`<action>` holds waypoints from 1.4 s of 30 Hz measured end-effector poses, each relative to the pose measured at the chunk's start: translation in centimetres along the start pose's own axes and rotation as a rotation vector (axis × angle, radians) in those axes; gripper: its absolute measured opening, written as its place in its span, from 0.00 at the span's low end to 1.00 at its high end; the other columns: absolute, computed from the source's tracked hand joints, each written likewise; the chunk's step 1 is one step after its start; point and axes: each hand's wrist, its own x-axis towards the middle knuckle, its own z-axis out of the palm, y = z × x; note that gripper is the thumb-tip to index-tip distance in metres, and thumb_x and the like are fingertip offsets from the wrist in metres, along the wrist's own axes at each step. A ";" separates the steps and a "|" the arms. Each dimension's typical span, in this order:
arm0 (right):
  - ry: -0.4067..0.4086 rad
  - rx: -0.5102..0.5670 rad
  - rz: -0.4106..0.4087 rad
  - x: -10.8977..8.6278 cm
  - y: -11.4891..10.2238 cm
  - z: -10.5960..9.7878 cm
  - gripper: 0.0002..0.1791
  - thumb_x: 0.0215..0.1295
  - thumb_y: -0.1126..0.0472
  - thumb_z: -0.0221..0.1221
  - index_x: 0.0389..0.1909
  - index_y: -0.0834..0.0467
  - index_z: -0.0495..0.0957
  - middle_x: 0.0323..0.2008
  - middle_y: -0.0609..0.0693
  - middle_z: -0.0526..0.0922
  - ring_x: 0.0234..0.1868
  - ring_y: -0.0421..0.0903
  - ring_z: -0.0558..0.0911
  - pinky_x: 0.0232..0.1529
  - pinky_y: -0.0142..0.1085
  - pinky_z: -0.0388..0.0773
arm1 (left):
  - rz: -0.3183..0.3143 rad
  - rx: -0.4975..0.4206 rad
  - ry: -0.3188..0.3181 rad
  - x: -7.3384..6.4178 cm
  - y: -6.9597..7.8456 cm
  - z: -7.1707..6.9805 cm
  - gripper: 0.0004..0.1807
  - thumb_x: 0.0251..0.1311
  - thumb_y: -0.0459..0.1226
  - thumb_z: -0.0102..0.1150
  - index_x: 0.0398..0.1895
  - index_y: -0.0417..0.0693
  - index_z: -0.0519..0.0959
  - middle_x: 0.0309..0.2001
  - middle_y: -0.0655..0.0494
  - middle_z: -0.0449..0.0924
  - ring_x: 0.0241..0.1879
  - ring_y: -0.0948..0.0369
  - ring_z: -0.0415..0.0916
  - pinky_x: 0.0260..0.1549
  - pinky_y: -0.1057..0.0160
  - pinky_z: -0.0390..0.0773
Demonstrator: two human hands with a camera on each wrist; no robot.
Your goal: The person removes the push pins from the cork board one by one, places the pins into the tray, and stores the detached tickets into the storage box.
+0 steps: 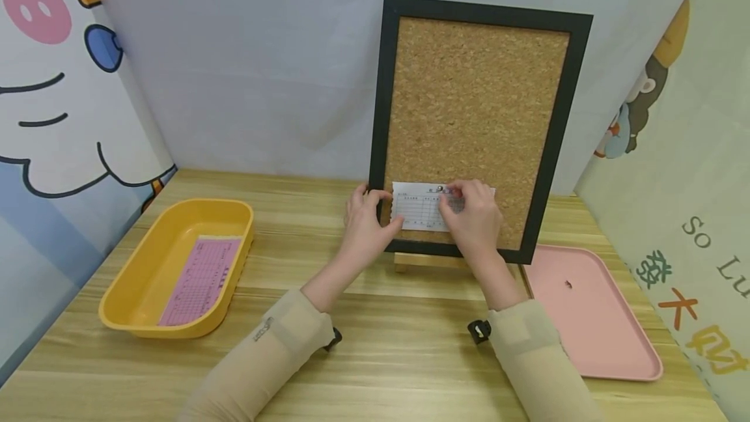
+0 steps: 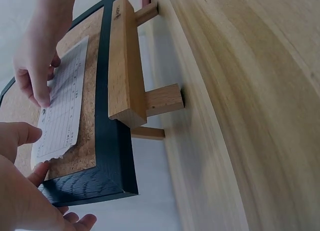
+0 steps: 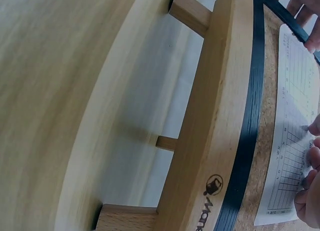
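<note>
A black-framed corkboard (image 1: 477,103) leans on a small wooden easel (image 3: 215,121). White printed paper (image 1: 413,207) lies across the lower part of its cork. My left hand (image 1: 366,220) grips the board's left edge, with thumb and index finger at the paper's left end and other fingers past the frame (image 2: 95,188). At the paper's top edge, my right hand (image 1: 477,217) has its thumb and fingers bent around a small metallic pin (image 1: 440,189). The fingertips partly hide it and cover the paper's right part.
On the left stands a yellow basin (image 1: 114,301) with pink printed slips (image 1: 202,282) inside. A pink tray (image 1: 609,337) lies at the right, bearing a tiny dark item (image 1: 568,284). Behind the board hangs a pale cloth (image 1: 263,83).
</note>
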 end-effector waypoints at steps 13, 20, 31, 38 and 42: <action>0.039 -0.127 -0.093 0.5 -0.4 0.5 0.05 0.55 0.62 0.60 0.28 0.61 0.80 0.25 0.53 0.79 0.26 0.50 0.76 0.25 0.41 0.73 | 0.043 0.010 0.046 0.6 -0.9 0.6 0.08 0.59 0.41 0.59 0.33 0.46 0.79 0.68 0.37 0.56 0.67 0.43 0.52 0.62 0.42 0.55; 0.057 -0.178 -0.127 0.8 -0.6 0.6 0.05 0.54 0.63 0.60 0.25 0.61 0.80 0.24 0.54 0.80 0.24 0.51 0.77 0.20 0.42 0.72 | 0.060 0.021 0.057 0.8 -0.9 0.6 0.07 0.59 0.39 0.59 0.30 0.45 0.80 0.66 0.36 0.58 0.66 0.42 0.55 0.62 0.42 0.56; 0.052 -0.193 -0.145 1.0 -0.9 0.6 0.04 0.52 0.64 0.60 0.24 0.62 0.79 0.23 0.54 0.78 0.22 0.51 0.76 0.13 0.41 0.70 | 0.055 -0.015 0.053 1.0 -0.8 0.5 0.06 0.58 0.37 0.59 0.30 0.44 0.79 0.64 0.37 0.60 0.63 0.44 0.60 0.60 0.48 0.63; 0.027 -0.192 -0.165 1.1 -1.0 0.6 0.03 0.52 0.66 0.60 0.24 0.62 0.79 0.22 0.54 0.78 0.22 0.51 0.77 0.18 0.41 0.73 | 0.050 -0.010 0.046 1.0 -0.9 0.5 0.06 0.59 0.38 0.59 0.30 0.44 0.79 0.64 0.37 0.60 0.63 0.44 0.61 0.61 0.49 0.64; 0.023 -0.171 -0.174 1.1 -1.0 0.6 0.03 0.51 0.66 0.60 0.24 0.63 0.78 0.22 0.55 0.77 0.21 0.51 0.76 0.19 0.41 0.73 | 0.056 -0.012 0.045 1.0 -0.9 0.5 0.06 0.59 0.37 0.59 0.30 0.44 0.79 0.64 0.36 0.60 0.63 0.44 0.61 0.60 0.48 0.64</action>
